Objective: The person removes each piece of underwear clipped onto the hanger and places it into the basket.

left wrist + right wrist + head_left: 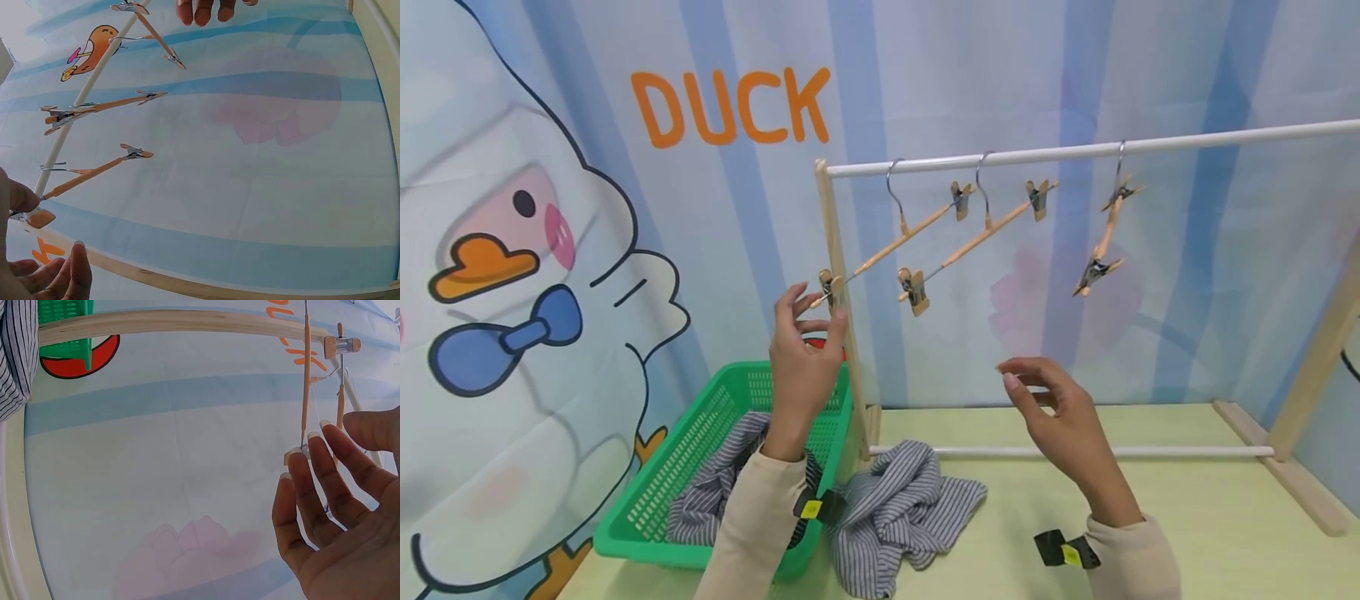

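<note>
My left hand (805, 354) is raised at the near clip (831, 287) of the leftmost wooden clip hanger (895, 244). In the left wrist view the thumb lies right at that clip (41, 218), while the other fingers are spread apart from it. My right hand (1056, 412) hovers lower right of the hangers, fingers loosely bent with nothing in them. A second clip hanger (985, 237) hangs close beside the first, and a third hanger (1105, 229) hangs farther right. Below lies a crumpled striped cloth (902, 512).
A white rod (1037, 156) on a wooden frame (841, 275) carries the hangers. At the left, a green basket (647, 554) holds more striped cloth (707, 500). A lower white bar (1030, 452) crosses just above the pale table (1187, 533). Behind hangs a printed curtain (940, 75).
</note>
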`<state>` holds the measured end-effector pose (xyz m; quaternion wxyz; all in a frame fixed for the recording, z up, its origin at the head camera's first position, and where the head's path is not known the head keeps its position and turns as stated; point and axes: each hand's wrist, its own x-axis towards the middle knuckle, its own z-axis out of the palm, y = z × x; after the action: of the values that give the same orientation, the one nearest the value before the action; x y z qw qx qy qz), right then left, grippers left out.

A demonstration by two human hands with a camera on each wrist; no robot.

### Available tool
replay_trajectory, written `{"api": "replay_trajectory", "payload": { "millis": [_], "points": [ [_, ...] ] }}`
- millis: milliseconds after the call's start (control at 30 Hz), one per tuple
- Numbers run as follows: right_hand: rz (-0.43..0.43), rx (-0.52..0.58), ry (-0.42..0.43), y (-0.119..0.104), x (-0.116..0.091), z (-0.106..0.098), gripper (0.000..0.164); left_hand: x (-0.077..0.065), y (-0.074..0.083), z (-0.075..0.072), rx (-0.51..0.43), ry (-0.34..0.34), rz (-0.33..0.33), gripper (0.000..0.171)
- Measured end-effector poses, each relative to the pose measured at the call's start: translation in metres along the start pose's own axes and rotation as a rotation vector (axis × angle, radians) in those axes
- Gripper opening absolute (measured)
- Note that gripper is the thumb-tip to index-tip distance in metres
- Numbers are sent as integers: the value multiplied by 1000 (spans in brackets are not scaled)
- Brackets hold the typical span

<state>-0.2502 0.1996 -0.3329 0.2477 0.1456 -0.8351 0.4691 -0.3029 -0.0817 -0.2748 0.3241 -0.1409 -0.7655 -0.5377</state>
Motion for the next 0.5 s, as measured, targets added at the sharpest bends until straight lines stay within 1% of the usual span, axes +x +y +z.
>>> {"api": "replay_trajectory", "payload": {
  "millis": [167,267,400,500],
  "points": [
    [5,5,3,0,-1,0,29,-3,-5,4,52,-76,-59,62],
    [3,17,3,-1,-1,1,28,-5,-7,6,63,-94,-61,62],
    [-8,20,2,-1,-1,1,28,-11,-5,8,96,-109,-69,59],
    [-13,13,5,0,-1,-1,28,-18,-3,11,119,-135,-71,56]
  ]
}}
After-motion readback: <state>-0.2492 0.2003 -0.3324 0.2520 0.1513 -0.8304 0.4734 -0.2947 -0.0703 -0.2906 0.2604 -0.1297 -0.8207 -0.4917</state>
